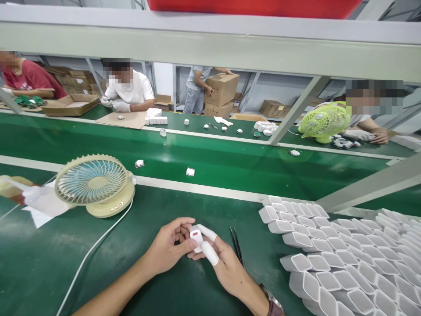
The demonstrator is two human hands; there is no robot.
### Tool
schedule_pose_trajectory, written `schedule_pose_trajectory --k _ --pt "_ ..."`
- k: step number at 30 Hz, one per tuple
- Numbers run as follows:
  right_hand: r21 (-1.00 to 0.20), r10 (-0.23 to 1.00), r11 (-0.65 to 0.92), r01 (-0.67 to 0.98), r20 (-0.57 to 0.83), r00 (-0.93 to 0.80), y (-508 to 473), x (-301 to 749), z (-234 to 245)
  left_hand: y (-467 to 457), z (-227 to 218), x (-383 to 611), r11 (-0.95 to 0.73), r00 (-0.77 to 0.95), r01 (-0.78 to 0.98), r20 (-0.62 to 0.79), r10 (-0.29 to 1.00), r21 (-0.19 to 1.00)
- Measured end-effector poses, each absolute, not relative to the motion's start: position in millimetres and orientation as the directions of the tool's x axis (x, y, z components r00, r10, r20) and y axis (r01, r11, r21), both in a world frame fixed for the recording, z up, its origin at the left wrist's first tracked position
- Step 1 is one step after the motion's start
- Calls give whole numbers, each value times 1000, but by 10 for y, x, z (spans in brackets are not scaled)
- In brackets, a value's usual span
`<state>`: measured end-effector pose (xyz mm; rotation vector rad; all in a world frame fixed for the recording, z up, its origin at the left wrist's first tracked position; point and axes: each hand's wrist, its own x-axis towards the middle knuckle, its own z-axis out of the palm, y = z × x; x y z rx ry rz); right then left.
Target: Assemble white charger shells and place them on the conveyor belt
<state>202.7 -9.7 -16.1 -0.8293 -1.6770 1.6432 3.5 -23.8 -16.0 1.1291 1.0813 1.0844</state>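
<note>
My left hand (173,245) and my right hand (226,263) both hold a small white USB charger (196,239) above the green tabletop. A red slot shows on the face turned to me. The left thumb presses its side. White finger cots cover the right thumb and forefinger, which grip it from the other side. Black tweezers (234,241) lie on the table just beyond my right hand. To the right, many white hollow charger shells (332,245) stand packed in rows, open ends towards me.
A cream fan (95,182) stands left, its white cable (95,250) running towards me. Beside it is a white bottle (41,197). Small parts (190,171) lie on the green conveyor belt (223,162). A slanting metal post (358,184) rises at right. Several co-workers are across the belt.
</note>
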Motion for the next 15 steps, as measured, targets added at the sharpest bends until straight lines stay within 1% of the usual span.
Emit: schedule_pose_trajectory --k 3,5,7,9,11,13,15 --pt "-988 835 140 60 85 -544 -106 2041 -274 -221 -138 15 118 174 -76 -103 979 990" --pt "-962 843 229 147 121 -524 -115 2058 -326 -210 -124 4 109 184 -10 -105 977 994" --pt "-911 834 329 248 157 -528 -110 2082 -324 -202 -121 -7 67 200 49 -76 977 997" --pt "-827 809 448 340 214 -547 -76 2119 -277 -192 -137 -23 -6 194 112 -16 981 994" --pt "-704 777 574 418 309 -548 -2 2175 -224 -177 -168 -49 -104 159 216 71 985 971" --pt "-564 738 667 487 411 -535 103 2248 -199 -158 -201 -82 -206 127 348 172 977 914" --pt "-447 702 711 542 483 -523 214 2324 -213 -138 -225 -114 -295 121 450 270 955 843"
